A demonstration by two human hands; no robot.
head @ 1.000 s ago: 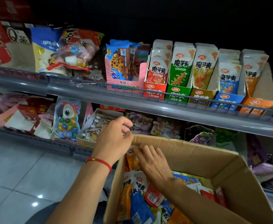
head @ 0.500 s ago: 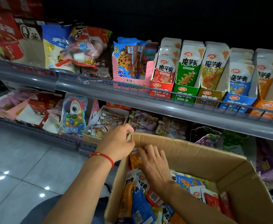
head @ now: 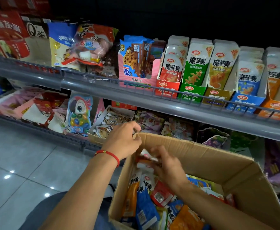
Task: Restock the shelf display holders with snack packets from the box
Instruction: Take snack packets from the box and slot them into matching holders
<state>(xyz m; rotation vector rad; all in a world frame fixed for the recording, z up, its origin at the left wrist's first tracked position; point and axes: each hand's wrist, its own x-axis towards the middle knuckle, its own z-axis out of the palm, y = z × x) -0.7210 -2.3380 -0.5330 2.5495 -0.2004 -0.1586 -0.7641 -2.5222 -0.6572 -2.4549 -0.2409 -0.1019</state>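
**Right hand in the box, picking out packets**

My left hand (head: 123,140) grips the near-left corner of the box (head: 207,156), fingers curled over the cardboard rim, thumb side toward the shelf. I read this as steadying the box. My right hand (head: 165,165) is down inside, at the left end, and it is blurred with motion; the fingers look bent around a small white-and-red packet (head: 146,157), but I cannot tell for sure whether they pinch it or only brush it.

The snack packets (head: 145,196) lie loose in the box, piled crosswise, orange, blue and red mixed together. Most lie with their long axis running from me toward the shelf. They sit directly under and just nearer to me than my right fingertips, so the right hand is plainly the one to lift them.

The display holders (head: 192,90) stand on the upper shelf (head: 102,90), up and to the right of the box (red, green, yellow, blue, orange, side by side). The packets in them stand upright, so I judge any packet lifted must be turned on end before going in.
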